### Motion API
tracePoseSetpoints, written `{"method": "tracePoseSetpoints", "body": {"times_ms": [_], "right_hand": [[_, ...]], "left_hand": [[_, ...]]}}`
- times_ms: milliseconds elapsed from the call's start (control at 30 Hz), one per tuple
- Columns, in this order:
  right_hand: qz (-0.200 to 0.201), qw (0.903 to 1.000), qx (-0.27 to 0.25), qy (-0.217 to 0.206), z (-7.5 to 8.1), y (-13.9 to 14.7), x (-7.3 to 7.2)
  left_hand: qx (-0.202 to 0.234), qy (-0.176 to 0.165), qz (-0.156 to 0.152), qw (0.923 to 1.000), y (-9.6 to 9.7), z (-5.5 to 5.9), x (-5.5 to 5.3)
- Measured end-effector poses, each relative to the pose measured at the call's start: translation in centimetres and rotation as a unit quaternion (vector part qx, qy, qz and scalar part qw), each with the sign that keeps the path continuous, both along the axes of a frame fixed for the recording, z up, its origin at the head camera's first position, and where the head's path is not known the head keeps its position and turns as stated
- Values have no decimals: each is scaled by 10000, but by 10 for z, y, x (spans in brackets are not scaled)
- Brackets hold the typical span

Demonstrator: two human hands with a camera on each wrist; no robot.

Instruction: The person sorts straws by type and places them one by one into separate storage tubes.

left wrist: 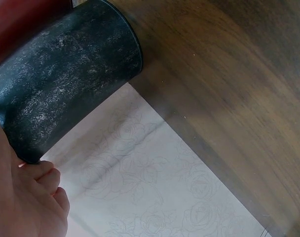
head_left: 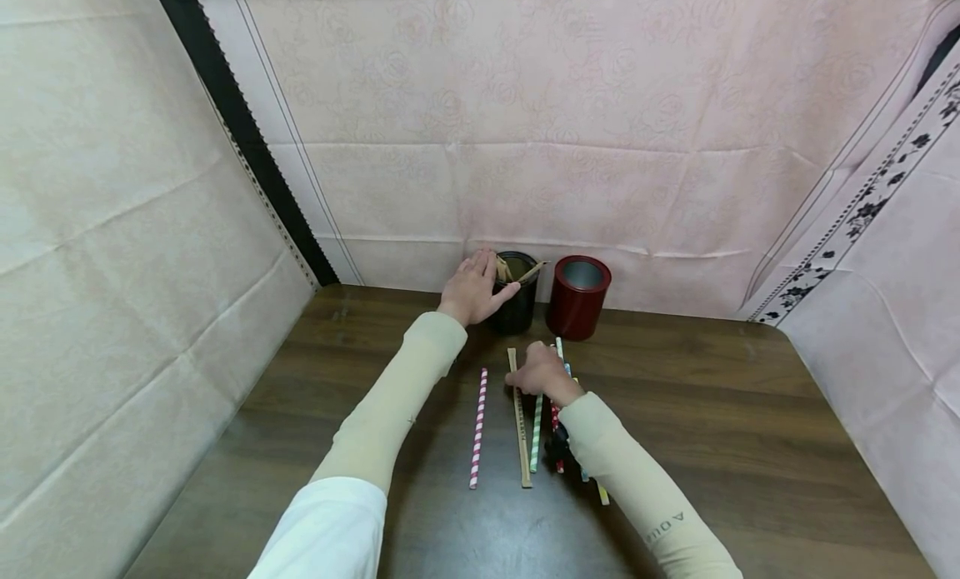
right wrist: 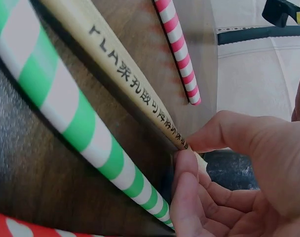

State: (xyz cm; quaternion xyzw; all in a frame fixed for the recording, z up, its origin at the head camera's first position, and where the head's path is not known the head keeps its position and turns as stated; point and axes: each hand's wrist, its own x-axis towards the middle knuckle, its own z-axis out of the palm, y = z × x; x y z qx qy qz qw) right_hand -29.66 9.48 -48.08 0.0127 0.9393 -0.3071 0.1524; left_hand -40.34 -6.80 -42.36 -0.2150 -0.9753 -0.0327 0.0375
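My left hand [head_left: 471,289] holds the black cup [head_left: 516,312] at its rim, thumb spread across the near side. Tan paper pieces stick up from inside this cup. In the left wrist view, bent fingertips [left wrist: 50,177] lie right at the rim of the dark mottled cup. My right hand [head_left: 542,371] pinches the upper end of a tan paper-wrapped straw [right wrist: 135,91] with dark printing, between thumb and forefinger. Close beside it runs a green-and-white striped straw [right wrist: 86,126]. A pink-and-white striped straw [head_left: 478,429] lies to the left.
Right of the black cup stands a dark red cup [head_left: 579,300], close to the back cloth wall [head_left: 562,129]. Red, blue and yellow straws [head_left: 603,494] lie partly under my right wrist. Cloth walls also enclose the wooden table [head_left: 337,346] at both sides.
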Motion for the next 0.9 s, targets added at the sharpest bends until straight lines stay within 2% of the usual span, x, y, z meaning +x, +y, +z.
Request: {"method": "tracePoseSetpoints", "body": {"times_ms": [567,733,900], "right_hand": [[-88,9986,-287,442,10,14,3],[18,9975,-445,548,19,22,6],[327,9938,-474,946,34,31,9]], "left_hand": [[-12,-22,8,10000,-2,1,2],[-37,-28,20,10000,-1,1,2],[-67,-4,0,10000,0,1,1]]}}
